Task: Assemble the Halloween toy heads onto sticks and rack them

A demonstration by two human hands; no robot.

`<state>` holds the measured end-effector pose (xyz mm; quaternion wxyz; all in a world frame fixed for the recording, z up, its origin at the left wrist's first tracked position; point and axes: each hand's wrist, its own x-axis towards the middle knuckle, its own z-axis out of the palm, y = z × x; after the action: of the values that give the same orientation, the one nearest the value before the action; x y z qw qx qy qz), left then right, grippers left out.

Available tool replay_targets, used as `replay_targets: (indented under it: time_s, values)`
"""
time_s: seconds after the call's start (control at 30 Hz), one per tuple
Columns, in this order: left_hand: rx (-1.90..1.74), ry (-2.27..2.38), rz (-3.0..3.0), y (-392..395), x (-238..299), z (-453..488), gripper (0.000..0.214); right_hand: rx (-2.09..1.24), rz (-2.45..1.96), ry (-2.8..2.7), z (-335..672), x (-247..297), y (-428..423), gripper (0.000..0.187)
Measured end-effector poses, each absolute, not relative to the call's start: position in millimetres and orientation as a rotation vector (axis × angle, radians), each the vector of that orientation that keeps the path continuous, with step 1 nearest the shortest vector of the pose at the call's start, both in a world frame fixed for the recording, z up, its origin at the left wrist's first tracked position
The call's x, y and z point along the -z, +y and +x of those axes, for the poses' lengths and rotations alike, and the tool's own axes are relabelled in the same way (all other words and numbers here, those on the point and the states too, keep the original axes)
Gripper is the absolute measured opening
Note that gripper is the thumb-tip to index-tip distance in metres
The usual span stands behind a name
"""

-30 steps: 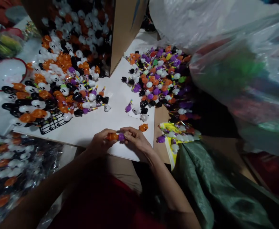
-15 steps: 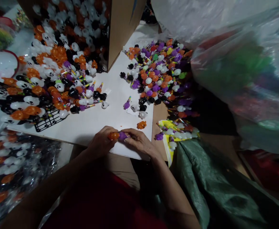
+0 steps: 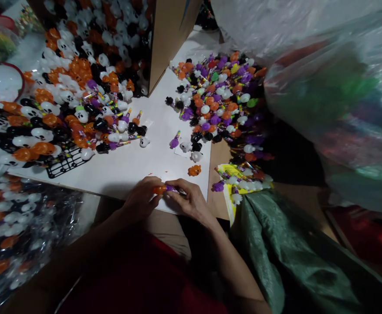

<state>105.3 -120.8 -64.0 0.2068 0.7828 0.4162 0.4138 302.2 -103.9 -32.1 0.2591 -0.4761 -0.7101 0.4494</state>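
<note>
While the left hand [image 3: 145, 197] has its fingers closed around the orange piece [image 3: 158, 190], the right hand [image 3: 190, 199] pinches the purple piece [image 3: 171, 189] end-on to it | both at the near edge of the white board [image 3: 160, 157] | likely light, stiff, slippery plastic; grip close to the joint

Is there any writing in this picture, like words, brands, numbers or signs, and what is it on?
No readable text.
Cardboard box: a blue mark near the top edge, too blurred to read.
Yellow sheet: partly covered, no legible lettering.
White ghost piece: a face, not letters.
Held orange-and-purple piece: no lettering that I can make out.
</note>
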Motion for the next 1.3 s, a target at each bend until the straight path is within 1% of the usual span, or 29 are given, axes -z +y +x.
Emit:
replay_targets:
  time_s: [0.13, 0.27, 0.43, 0.57, 0.7, 0.8, 0.9, 1.03, 1.17, 1.23, 1.3]
  values:
    - [-1.071, 1.134, 2.116, -123.2, 65.7, 100.0, 0.023, -1.226, -1.254, -1.934, 305.1, 31.8, -107.9, 0.019]
    - [-0.950, 0.976, 2.044, -121.0, 61.8, 91.9, 0.022, -1.370, -1.225, -1.837, 305.9, 35.6, -108.1, 0.015]
    - [-0.994, 0.922, 1.985, -120.8, 57.0, 90.3, 0.025, -1.560, -1.190, -1.581, 304.1, 42.6, -106.8, 0.024]
    - [-1.039, 0.964, 1.880, -126.4, 56.0, 93.3, 0.027, -1.518, -1.152, -1.577, 302.9, 41.8, -109.1, 0.021]
    - [-1.018, 0.989, 1.824, -131.0, 56.1, 93.1, 0.028, -1.472, -1.084, -1.658, 302.1, 39.9, -112.6, 0.014]
    - [-0.988, 0.978, 1.840, -132.4, 55.2, 91.2, 0.027, -1.478, -1.051, -1.680, 301.5, 41.7, -113.7, 0.012]
    - [-0.958, 0.967, 1.795, -133.2, 52.9, 89.8, 0.024, -1.565, -1.033, -1.602, 301.0, 47.3, -113.1, 0.017]
    - [-0.855, 0.935, 1.675, -128.9, 47.6, 90.0, 0.021, -1.744, -1.030, -1.442, 299.5, 56.6, -110.7, 0.033]
    - [-0.850, 0.879, 1.701, -117.5, 38.8, 90.8, 0.021, -1.689, -1.117, -1.339, 298.1, 56.8, -108.3, 0.039]
    - [-0.892, 0.843, 1.758, -114.1, 34.4, 91.3, 0.021, -1.635, -1.164, -1.337, 299.2, 52.3, -107.2, 0.043]
    - [-0.911, 0.806, 1.812, -114.5, 31.9, 91.9, 0.021, -1.617, -1.179, -1.371, 301.8, 47.4, -106.1, 0.043]
